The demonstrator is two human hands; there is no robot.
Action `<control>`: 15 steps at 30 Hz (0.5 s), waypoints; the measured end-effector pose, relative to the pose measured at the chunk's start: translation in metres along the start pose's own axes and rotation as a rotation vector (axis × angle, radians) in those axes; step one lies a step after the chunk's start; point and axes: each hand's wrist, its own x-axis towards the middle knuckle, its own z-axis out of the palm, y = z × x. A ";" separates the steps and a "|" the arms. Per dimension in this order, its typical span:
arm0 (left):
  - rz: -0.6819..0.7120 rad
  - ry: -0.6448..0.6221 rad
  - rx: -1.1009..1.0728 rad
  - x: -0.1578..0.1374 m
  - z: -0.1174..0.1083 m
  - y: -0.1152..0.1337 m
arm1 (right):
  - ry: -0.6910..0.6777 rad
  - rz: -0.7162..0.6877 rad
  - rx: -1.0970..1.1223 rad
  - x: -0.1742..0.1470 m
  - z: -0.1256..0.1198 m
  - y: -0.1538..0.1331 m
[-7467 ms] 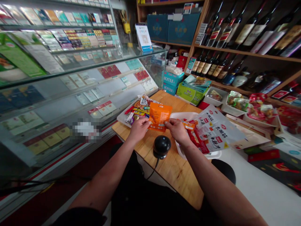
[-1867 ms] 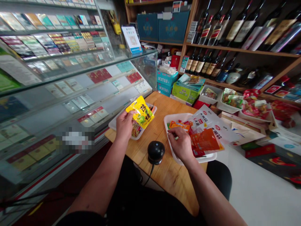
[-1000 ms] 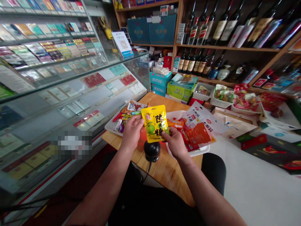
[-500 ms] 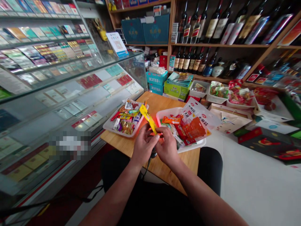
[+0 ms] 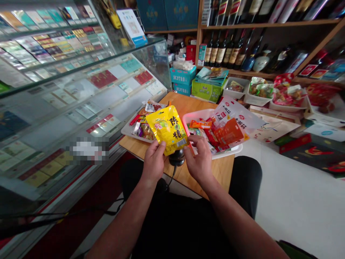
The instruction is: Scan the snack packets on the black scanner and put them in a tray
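I judge this packet to be about midway through its handling. The lift is done: I have the yellow packet [image 5: 165, 129] up off the tabletop [image 5: 185, 102], above the black device [image 5: 175, 160], roughly between the left tray [image 5: 129, 135] and the right tray [image 5: 229, 153]. Setting it down is not yet done; it lies in neither tray, while both trays hold other packets [image 5: 229, 133].

The packet's printed face is turned up toward my view, with a barcode [image 5: 182, 142] by its lower right corner. Its hole-punched top edge points away and a little left, and its bottom edge faces back toward me, so the long axis runs aslant from far left to near right.

My left hand [image 5: 154, 160] has its grip pinched on the lower left corner, thumb over the print. My right hand [image 5: 199, 158] is by the opposite corner, fingers curled; from this angle I cannot tell whether that grip grasps the edge or merely stands beside it.
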 end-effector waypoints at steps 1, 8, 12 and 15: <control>-0.002 0.003 -0.008 -0.001 -0.001 0.000 | 0.001 0.044 0.006 0.000 0.000 0.004; 0.000 -0.057 0.062 0.002 -0.009 -0.002 | -0.261 0.427 0.344 0.005 0.006 0.024; -0.010 -0.084 0.179 0.018 -0.016 -0.001 | -0.332 0.416 0.356 0.022 0.006 0.032; 0.047 -0.088 0.300 0.036 -0.019 0.003 | -0.362 0.341 0.236 0.039 0.006 0.039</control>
